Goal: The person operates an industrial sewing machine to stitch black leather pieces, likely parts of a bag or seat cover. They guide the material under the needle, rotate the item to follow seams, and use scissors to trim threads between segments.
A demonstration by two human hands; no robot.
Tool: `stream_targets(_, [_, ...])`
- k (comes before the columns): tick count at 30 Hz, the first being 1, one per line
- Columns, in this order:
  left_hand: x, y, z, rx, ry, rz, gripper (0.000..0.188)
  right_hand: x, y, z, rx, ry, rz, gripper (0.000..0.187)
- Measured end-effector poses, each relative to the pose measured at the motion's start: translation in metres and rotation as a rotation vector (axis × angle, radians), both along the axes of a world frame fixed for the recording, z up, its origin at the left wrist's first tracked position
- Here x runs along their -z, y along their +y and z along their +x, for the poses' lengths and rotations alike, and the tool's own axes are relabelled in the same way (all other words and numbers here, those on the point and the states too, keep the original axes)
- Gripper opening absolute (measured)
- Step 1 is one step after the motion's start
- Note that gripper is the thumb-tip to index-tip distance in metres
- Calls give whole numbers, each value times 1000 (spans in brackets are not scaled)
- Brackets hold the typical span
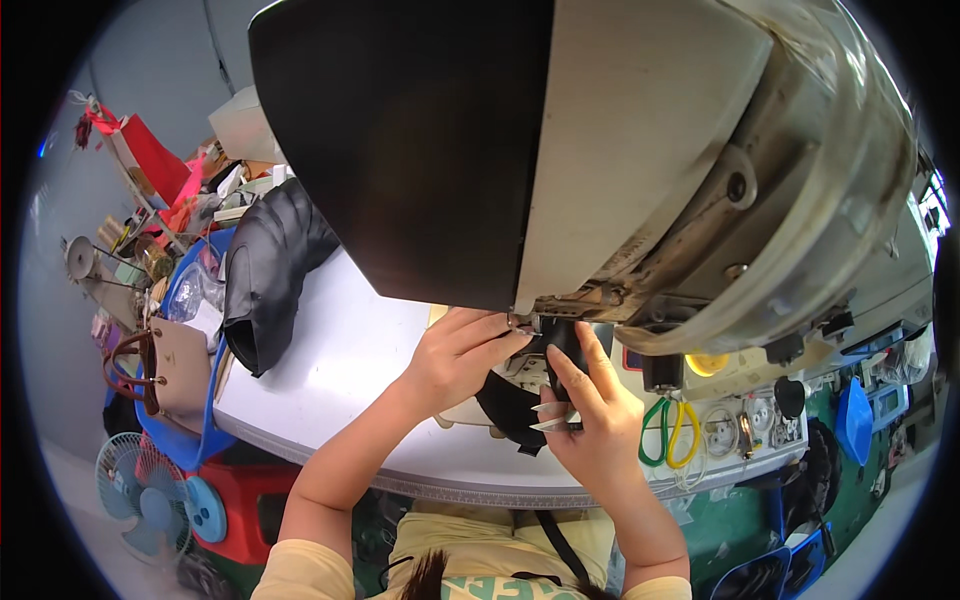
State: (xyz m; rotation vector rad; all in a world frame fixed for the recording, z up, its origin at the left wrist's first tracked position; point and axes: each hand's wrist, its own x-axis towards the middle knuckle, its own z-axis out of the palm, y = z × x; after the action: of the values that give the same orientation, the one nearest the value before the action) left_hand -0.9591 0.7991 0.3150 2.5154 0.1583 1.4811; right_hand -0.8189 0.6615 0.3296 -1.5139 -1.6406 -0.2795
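While the dark narrow strip of flexible material (563, 343) lies beneath the large beige-and-black sewing machine (625, 160), the two hands flank it closely. The left hand (447, 362) is on its left, fingers bunched narrowly near the needle area; whether they pinch the strip I cannot tell. On the other side, the right hand (597, 412) rests two slightly parted fingertips on the strip and holds silver-bladed pointed snips (553, 420) against its palm. Well left, a black, glossy, tube-shaped piece (275, 268) lies on the white, curved-edged tabletop (345, 350).
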Motion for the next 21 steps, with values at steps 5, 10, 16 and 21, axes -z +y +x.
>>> stream_targets(5, [-12,-2,1,-110,-20,198,27,-3,1,3,-8,7,3,54])
stream_targets(10, [-10,-7,0,-137,-35,149,27,-7,1,11,-74,55,-32,66])
stream_targets(16, [-4,-14,0,-189,-15,131,26,-10,-1,12,-70,121,-132,55])
stream_targets(21, [-7,-29,1,-321,39,175,26,0,7,26,-45,74,-123,63])
